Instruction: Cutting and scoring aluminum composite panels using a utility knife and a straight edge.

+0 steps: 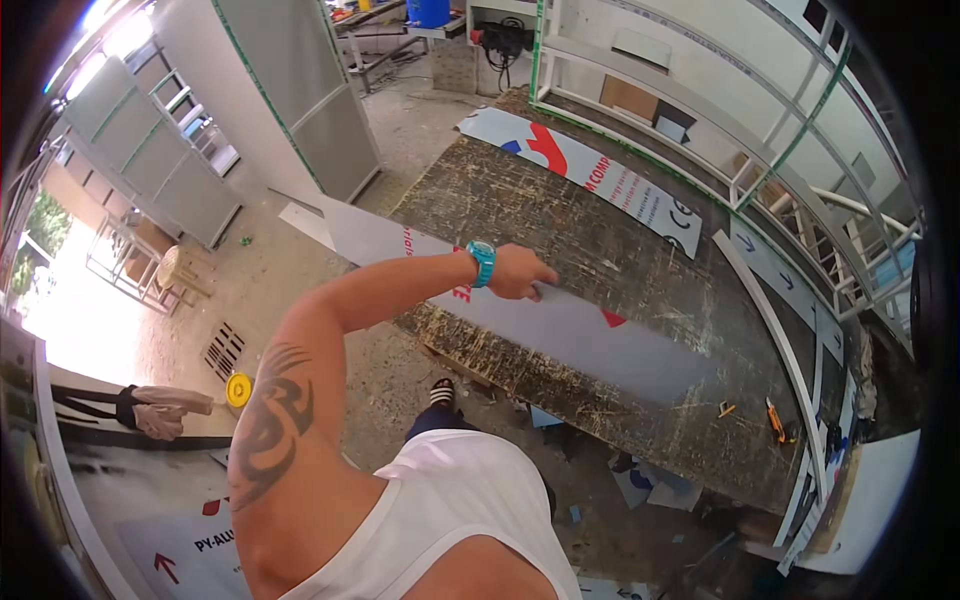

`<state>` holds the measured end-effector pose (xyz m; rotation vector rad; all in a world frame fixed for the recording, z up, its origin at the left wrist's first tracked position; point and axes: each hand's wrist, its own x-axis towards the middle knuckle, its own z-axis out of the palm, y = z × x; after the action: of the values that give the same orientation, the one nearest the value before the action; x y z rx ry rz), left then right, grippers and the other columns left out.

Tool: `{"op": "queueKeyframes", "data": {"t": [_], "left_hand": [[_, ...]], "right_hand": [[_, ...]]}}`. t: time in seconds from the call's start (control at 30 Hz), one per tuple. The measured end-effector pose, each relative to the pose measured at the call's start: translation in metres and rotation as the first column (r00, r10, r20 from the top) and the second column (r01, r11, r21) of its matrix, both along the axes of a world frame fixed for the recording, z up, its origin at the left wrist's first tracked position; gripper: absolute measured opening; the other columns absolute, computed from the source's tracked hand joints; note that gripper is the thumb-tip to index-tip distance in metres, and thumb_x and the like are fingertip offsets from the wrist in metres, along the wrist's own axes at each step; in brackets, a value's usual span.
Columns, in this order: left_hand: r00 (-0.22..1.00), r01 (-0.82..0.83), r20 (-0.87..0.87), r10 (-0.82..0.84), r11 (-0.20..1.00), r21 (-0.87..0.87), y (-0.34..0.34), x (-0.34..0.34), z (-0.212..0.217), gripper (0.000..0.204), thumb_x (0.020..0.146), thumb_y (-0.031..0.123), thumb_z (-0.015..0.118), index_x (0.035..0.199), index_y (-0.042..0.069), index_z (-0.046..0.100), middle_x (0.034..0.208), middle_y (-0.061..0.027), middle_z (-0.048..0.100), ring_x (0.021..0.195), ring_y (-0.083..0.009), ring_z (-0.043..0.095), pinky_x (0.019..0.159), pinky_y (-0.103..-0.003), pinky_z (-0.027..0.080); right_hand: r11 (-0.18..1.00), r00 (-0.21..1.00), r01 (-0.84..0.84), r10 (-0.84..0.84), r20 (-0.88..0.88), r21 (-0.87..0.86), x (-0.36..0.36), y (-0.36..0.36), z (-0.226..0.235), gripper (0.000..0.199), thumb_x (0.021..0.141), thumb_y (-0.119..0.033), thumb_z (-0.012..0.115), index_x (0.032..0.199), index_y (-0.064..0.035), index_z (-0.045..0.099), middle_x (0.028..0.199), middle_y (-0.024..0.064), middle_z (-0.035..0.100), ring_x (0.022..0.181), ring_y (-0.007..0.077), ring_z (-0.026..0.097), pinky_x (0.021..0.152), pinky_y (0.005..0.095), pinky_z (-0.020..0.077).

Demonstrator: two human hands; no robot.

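One scuffed worktable point(560, 222). One long pale panel point(575, 335), held over its near side, is gripped by the left hand point(518, 272). One printed sheet point(585, 172) is laid at the far side; one orange cutter point(775, 421), near the right end. Right hand: grip cannot be told.

On the workbench point(600, 255), a panel point(598, 182) lies behind the sheet point(565, 335), a cutter point(775, 421) to the sheet's right.

a wooden stool point(174, 266) stands near a slotted floor grate point(223, 350).
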<state>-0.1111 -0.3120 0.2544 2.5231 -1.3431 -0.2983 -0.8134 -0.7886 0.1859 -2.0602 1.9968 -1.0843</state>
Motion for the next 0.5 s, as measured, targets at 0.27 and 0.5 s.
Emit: {"op": "queueKeyframes", "data": {"t": [0.27,0.5], "left_hand": [[0.937,-0.288,-0.044,0.345,0.697,-0.657,0.076,0.011,0.166,0.028,0.089,0.012,0.074,0.117,0.01,0.069,0.083,-0.0043,0.073,0.064,-0.0178,0.06,0.062,-0.036,0.05],[0.686,-0.432,-0.057,0.726,0.342,-0.835,0.177,0.043,0.226,0.043,0.092,0.024,0.076,0.124,-0.004,0.065,0.085,-0.0108,0.07,0.069,-0.0184,0.06,0.063,-0.036,0.051]], "right_hand": [[0.984,0.99,0.085,-0.066,-0.122,0.158,0.029,0.009,-0.04,0.05,0.091,-0.034,0.08,0.123,0.0024,0.065,0.114,0.0197,0.069,0.103,0.0333,0.065,0.093,0.0434,0.0521],[0.931,0.974,0.064,0.019,-0.224,0.361,0.074,0.021,-0.061,0.057,0.094,-0.031,0.076,0.135,0.0018,0.055,0.129,0.0192,0.06,0.116,0.0353,0.058,0.101,0.046,0.0471]]}}
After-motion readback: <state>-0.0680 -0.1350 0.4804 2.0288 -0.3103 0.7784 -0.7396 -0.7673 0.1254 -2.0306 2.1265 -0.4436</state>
